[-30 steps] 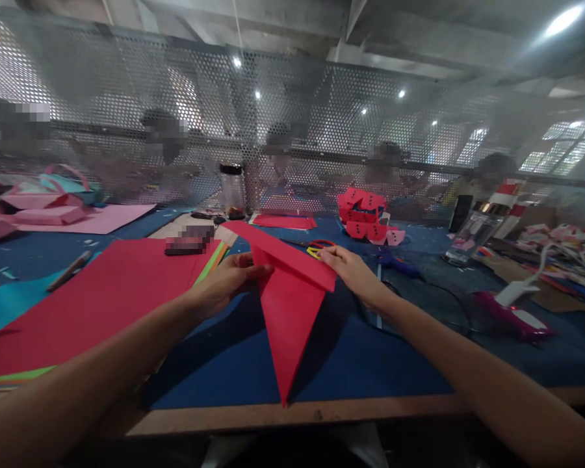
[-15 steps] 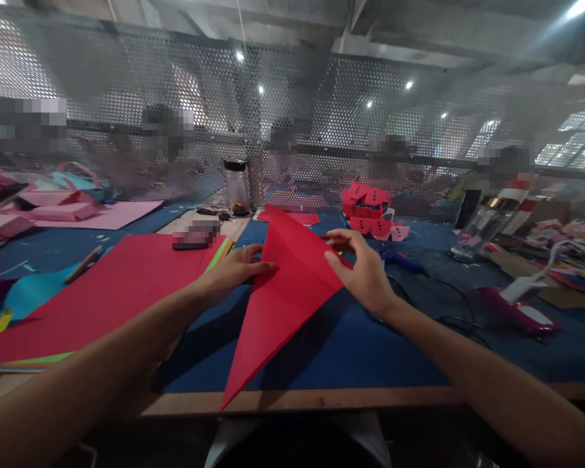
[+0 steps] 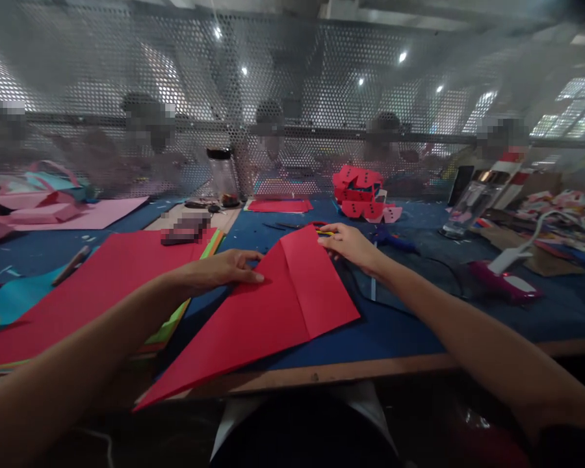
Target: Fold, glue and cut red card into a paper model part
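A folded sheet of red paper lies slanted over the front of the blue table, with a crease running down its right part. One long point of it reaches past the table's edge at lower left. My left hand grips the upper left edge, thumb on top and the other fingers partly hidden. At the top corner, my right hand pinches the paper between thumb and fingers. Just behind that corner lie scissors with red and yellow handles, partly covered. A blue glue gun sits right of my right hand.
At left is a stack of coloured paper with a phone-like dark object on it. Red dotted paper pieces stand at the back. Farther right are a clear bottle and a purple power strip. People sit behind the perforated screen.
The red paper has turned, its long point swinging left and its creased right panel now facing up. My right hand has shifted up to the top corner. The whole view has tilted slightly downward.
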The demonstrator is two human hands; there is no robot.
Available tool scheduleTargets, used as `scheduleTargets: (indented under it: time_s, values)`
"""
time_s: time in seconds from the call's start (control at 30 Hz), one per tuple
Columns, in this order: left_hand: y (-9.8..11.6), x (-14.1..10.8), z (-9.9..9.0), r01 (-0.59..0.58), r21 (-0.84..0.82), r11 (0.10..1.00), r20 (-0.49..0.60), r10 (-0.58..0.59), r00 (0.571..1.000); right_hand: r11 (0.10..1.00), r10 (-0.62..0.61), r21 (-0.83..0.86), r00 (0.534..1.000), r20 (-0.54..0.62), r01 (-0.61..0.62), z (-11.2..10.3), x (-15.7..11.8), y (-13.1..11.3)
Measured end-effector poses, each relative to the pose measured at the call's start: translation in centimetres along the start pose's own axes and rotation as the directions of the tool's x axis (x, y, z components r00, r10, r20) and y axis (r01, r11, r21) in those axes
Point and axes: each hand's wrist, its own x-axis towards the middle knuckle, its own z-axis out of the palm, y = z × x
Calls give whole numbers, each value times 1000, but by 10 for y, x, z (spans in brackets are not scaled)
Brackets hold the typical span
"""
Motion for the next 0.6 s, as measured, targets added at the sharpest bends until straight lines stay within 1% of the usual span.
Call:
scheduleTargets:
  time_s: [0.2, 0.3, 0.4, 0.43, 0.47, 0.5, 0.53, 0.57, 0.6]
  values:
    - [-2, -9, 6, 52, 112, 992, 78, -60, 995, 999, -10, -34, 997, 70, 12, 11, 1, 5]
    - [-5, -11, 6, 48, 229, 972, 36, -58, 998, 992, -43, -115, 996, 83, 52, 15, 1, 7]
    - [-7, -11, 3, 61, 373, 926, -21, -58, 998, 974, -77, -206, 993, 85, 94, 17, 0, 8]
    - [-6, -10, 4, 51, 442, 895, -57, -29, 998, 966, -86, -236, 992, 89, 105, 18, -1, 9]
    - [-4, -9, 5, 28, 533, 846, -116, 41, 992, 958, -93, -265, 991, 92, 115, 19, -1, 10]
    - [-2, -8, 8, -1, 629, 777, -176, 144, 974, 948, -98, -292, 991, 95, 122, 19, -2, 11]
    - [0, -6, 11, -22, 723, 690, -231, 272, 934, 939, -102, -319, 990, 96, 128, 20, -2, 12]
    - [2, -4, 16, -44, 799, 599, -254, 404, 879, 929, -106, -345, 990, 96, 133, 21, -2, 13]
    - [3, -2, 22, -76, 827, 557, -235, 465, 854, 920, -110, -368, 989, 94, 137, 22, -2, 14]
